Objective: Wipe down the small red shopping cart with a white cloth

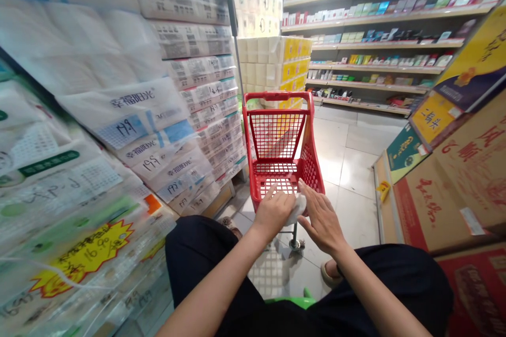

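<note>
A crumpled white tissue lies between my two hands, over the near end of a red plastic shopping basket cart. My left hand is closed on the tissue, most of its fingers curled in. Fingers stretched out, my right hand is open and rests against the other side of the tissue. Part of the tissue is hidden behind the fingers. The cart's mesh basket stands just beyond both hands, its handle bar at the far end.
Stacked tissue packs rise close on the left. Cardboard boxes line the right side. Shelves with small packages stand at the back, beside yellow-and-white paper packs. Tiled floor runs between. Something green shows between my legs.
</note>
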Motion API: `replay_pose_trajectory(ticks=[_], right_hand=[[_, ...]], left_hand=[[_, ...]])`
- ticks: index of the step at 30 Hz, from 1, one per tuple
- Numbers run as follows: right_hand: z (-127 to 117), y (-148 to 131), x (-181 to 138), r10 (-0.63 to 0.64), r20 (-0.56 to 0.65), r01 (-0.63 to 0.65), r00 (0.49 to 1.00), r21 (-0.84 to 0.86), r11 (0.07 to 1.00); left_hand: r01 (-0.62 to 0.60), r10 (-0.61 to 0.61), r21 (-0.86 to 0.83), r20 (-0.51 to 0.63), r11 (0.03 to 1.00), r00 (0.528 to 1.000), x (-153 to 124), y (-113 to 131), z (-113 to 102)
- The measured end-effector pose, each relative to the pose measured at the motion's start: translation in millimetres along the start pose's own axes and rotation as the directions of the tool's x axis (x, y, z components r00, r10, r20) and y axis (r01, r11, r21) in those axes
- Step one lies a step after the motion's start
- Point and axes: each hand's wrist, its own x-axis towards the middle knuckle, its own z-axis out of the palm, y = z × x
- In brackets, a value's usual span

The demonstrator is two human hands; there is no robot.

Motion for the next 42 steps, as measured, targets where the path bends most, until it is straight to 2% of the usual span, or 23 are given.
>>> replay_pose_trajectory(ticks=[4,7,10,13,17,20,22,24,26,28,30,32,35,38,42], right_hand=[[-1.7,0.3,0.7,0.004,0.007,-0.004,1.000,0.000,1.000],[-0.6,-1.7,1.7,-0.002,0.006,0.002,1.000,-0.015,1.000],[2.4,-5.2,3.3,-0.010,0.017,0.010,1.000,-0.040,0.999],[5.1,-9.5,5.5,-0.008,0.024,0.009,1.000,-0.042,0.999],[4.7,-12.4,8.1,0.013,0.014,-0.013,1.000,-0.018,1.000],[-0.8,-10.4,9.0,0.014,0.016,-0.014,1.000,-0.002,1.000],[-7.7,-9.1,10.0,0.026,0.001,-0.026,1.000,0.033,0.999],[-16.1,-10.6,12.4,0.065,-0.050,-0.061,0.997,0.078,0.995],[-23.2,-16.5,17.0,0.095,-0.113,-0.086,0.989,0.084,0.993],[-25.2,-26.4,23.1,0.074,-0.132,-0.070,0.988,0.039,0.997],[-19.8,-37.6,29.5,0.015,-0.088,-0.017,0.996,-0.018,1.000],[-8.1,-46.3,34.4,-0.026,-0.031,0.024,0.999,-0.075,0.997],[10.2,-47.6,37.8,-0.060,0.008,0.060,0.998,-0.159,0.986],[14.2,-29.2,35.7,-0.141,0.026,0.144,0.990,-0.219,0.965],[-6.4,24.2,26.0,-0.280,0.061,0.286,0.958,-0.260,0.922]], left_hand=[[-0.016,0.016,0.027,-0.015,1.000,1.000,-31.2,-45.6,-15.0],[-0.080,0.080,0.066,0.008,0.995,0.997,-52.5,-80.7,-25.3],[-0.073,0.073,0.098,0.008,0.992,0.997,-61.8,-94.7,-29.4],[0.020,-0.016,0.093,-0.040,0.995,0.999,-58.3,-79.1,-23.6],[0.169,-0.168,-0.001,-0.044,0.986,0.985,-38.6,-32.8,-14.0],[0.194,-0.198,-0.145,-0.014,0.970,0.980,-19.7,-5.3,-17.5],[0.206,-0.218,-0.307,-0.006,0.929,0.976,-9.3,2.2,-24.7],[0.229,-0.277,-0.469,-0.034,0.853,0.960,-2.1,0.8,-32.0],[0.251,-0.348,-0.544,-0.080,0.801,0.934,1.6,-6.7,-35.2],[0.275,-0.374,-0.494,-0.112,0.825,0.920,2.5,-16.1,-32.0],[0.288,-0.346,-0.371,-0.098,0.883,0.933,0.9,-23.8,-23.8],[0.283,-0.312,-0.271,-0.069,0.920,0.948,-1.9,-28.6,-15.0],[0.280,-0.300,-0.229,-0.056,0.932,0.952,-6.1,-32.4,-8.8],[0.246,-0.259,-0.199,-0.043,0.949,0.965,-8.9,-35.2,-12.2],[0.163,-0.165,-0.157,0.004,0.974,0.986,-11.0,-38.8,-18.4]])
